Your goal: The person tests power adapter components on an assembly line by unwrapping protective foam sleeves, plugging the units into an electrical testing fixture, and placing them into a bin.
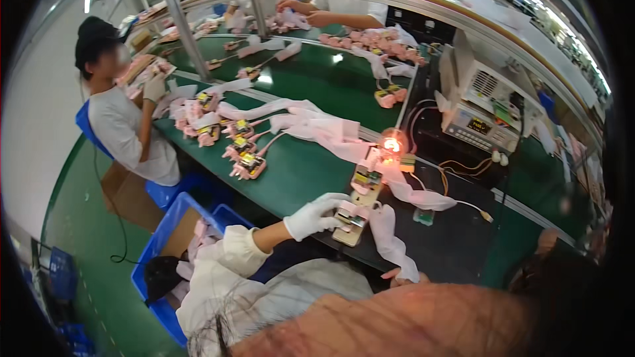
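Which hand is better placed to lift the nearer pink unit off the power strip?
Probably the left hand: gloved, it is at that pink unit on the power strip. The right hand, mostly hidden, is lower, by the white wrapped bundle.

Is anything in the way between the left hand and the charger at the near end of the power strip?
Nothing visible is: the gloved left hand has its fingertips right at the charger on the power strip. The pale wrapped strip lies on the charger's right, not between them.
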`<state>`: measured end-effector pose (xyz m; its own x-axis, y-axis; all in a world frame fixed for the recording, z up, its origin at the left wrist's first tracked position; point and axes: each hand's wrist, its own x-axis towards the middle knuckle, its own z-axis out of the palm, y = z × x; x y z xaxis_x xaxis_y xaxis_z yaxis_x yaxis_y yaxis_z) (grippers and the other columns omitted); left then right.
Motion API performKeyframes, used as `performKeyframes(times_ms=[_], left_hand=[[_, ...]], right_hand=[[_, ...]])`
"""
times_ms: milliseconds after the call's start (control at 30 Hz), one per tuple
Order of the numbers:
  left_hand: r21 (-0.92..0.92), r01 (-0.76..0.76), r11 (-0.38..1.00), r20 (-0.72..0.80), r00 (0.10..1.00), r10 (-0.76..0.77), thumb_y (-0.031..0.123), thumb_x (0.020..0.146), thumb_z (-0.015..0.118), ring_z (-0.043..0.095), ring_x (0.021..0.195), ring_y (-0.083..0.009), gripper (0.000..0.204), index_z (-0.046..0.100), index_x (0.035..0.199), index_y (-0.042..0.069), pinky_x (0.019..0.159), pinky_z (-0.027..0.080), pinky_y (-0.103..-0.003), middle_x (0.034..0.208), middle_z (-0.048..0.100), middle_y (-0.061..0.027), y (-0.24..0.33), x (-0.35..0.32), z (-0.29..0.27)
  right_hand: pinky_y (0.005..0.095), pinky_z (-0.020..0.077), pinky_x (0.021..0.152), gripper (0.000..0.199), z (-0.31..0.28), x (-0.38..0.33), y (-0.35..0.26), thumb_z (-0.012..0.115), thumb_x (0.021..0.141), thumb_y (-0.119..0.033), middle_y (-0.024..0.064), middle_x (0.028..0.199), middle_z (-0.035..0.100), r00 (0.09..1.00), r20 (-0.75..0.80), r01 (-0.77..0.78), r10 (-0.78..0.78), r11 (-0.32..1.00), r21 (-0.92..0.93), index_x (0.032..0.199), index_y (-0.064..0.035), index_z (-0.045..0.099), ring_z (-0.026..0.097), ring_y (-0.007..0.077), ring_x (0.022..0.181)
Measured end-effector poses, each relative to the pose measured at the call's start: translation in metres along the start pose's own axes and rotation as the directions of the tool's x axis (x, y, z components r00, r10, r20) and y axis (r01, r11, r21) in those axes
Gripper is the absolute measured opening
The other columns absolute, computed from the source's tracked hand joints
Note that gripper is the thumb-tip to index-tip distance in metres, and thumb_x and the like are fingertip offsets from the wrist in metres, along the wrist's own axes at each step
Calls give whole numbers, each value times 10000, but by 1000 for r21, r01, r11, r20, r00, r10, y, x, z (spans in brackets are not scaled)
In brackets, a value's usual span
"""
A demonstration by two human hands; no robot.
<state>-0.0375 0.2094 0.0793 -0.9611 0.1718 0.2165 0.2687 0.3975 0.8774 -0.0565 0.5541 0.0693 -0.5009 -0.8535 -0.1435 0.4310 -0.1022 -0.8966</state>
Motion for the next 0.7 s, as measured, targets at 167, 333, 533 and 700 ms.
performKeyframes(times_ms=[167, 333, 533, 700], left_hand=[[-83, 134, 987, 30, 991, -132, 71, 829, 639, 525, 1095, -172, 433, 517, 1243, 35, 864, 483, -286, 1316, 445, -98, -2, -10, 3], [74, -105, 992, 9, 994, 104, 127, 803, 703, 499, 1171, -278, 397, 575, 1174, 64, 969, 424, -346, 1309, 462, -168, -19, -6, -3], [262, -10, 965, -38, 999, 20, 216, 723, 777, 555, 996, -281, 447, 626, 1130, 113, 850, 475, -346, 1106, 540, -129, -2, -5, -16], [105, 62, 993, 107, 992, -73, 192, 722, 790, 574, 869, -187, 429, 656, 1124, 124, 779, 470, -292, 960, 597, -61, -14, 9, -23]], right_hand=[[344, 473, 681, 134, 3, -5, -21, 549, 844, -62, 149, 832, 629, 897, -234, 11, -376, 548, -837, 939, -3, 623, 623, 305, 731], [386, 473, 700, 216, -17, 3, -19, 596, 777, -47, 162, 866, 603, 734, -353, -206, -581, 304, -930, 992, -33, 610, 590, 365, 779], [395, 465, 761, 309, -19, 17, -32, 606, 701, 36, 122, 934, 598, 647, -178, -231, -741, 31, -972, 999, -43, 614, 578, 314, 874], [362, 476, 778, 299, -31, 5, -33, 665, 680, -22, 103, 964, 601, 662, -92, -165, -744, -25, -986, 975, -46, 625, 577, 284, 904]])
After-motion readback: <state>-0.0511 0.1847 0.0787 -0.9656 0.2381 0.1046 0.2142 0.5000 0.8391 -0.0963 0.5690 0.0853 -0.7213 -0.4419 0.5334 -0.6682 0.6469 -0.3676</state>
